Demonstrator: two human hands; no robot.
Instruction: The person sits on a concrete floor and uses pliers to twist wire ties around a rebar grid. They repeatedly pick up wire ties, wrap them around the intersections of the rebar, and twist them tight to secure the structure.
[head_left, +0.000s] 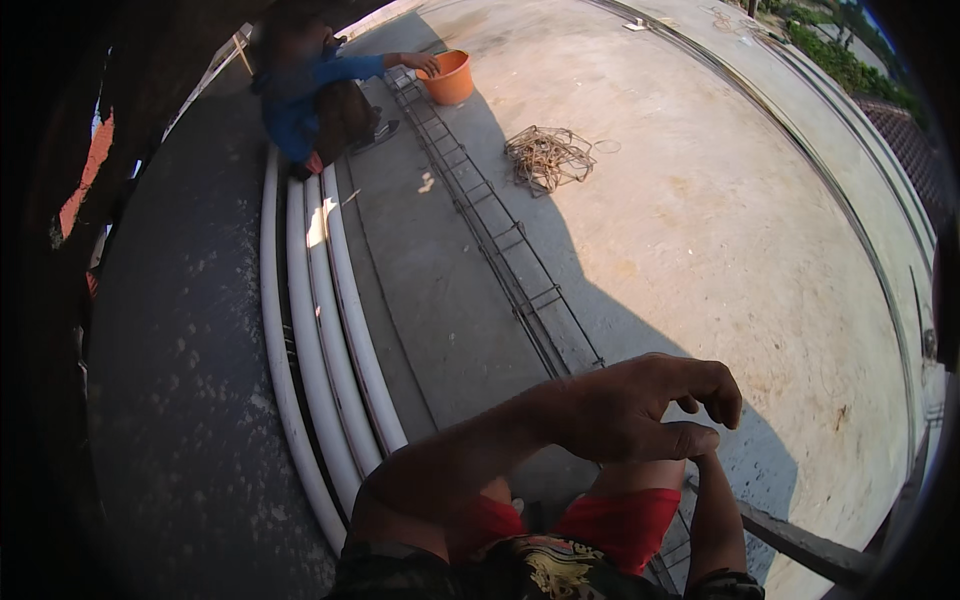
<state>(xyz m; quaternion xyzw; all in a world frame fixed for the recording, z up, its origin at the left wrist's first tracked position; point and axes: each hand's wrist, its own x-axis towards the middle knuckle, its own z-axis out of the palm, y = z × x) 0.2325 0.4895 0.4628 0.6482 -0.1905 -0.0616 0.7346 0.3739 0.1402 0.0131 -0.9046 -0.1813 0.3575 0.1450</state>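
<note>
My left hand (645, 409) reaches across in front of me, its fingers bent and apart from the thumb, with no object seen in it. My right forearm (716, 510) rises to the tip of that thumb; my right hand is hidden behind the left one. Beyond my left hand, a long steel rebar cage (487, 196) with square ties runs along the concrete floor. A tangled heap of bent steel stirrups (550, 157) lies to its right. Several white plastic pipes (319, 330) lie side by side to the left.
A co-worker in a blue top (289, 112) squats by the pipes' far end, one hand at an orange bucket (452, 79). Long bars (817, 161) run along the right side. A dark beam or bar (802, 540) slants at lower right. A dark wall-like surface (180, 360) stands left.
</note>
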